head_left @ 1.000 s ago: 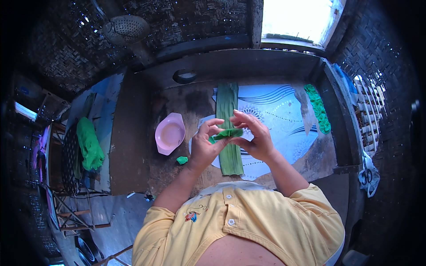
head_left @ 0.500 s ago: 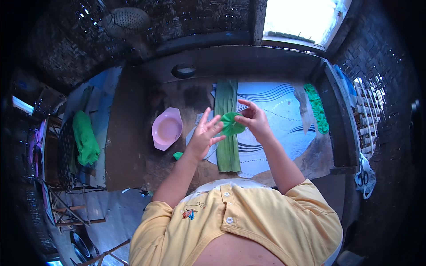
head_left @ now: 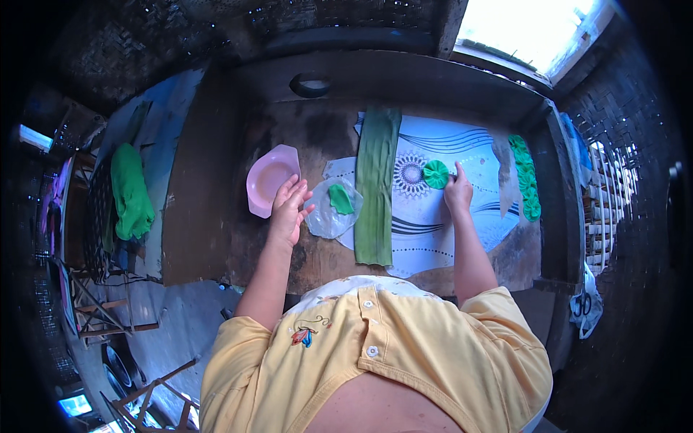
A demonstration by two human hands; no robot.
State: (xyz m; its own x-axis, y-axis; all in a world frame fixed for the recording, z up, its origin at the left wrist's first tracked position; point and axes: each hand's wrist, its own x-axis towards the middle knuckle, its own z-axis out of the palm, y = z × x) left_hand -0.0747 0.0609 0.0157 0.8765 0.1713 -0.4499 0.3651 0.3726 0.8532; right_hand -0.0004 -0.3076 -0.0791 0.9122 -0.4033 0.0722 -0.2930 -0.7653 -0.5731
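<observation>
1. The right hand (head_left: 459, 193) pinches the edge of a green round piece (head_left: 436, 175). The round piece is just left of those fingers.
2. A white patterned sheet (head_left: 462, 242) is under this grip.
3. A long green strip (head_left: 374, 195) lies left of the grip.
4. The left hand (head_left: 289, 211) is empty, with its fingers spread, near the pink bowl (head_left: 268, 179).
5. Right of the grip is a row of green ruffles (head_left: 525, 177).
6. Between the 2 hands, a green scrap (head_left: 341, 199) lies on clear plastic (head_left: 325, 221).
</observation>
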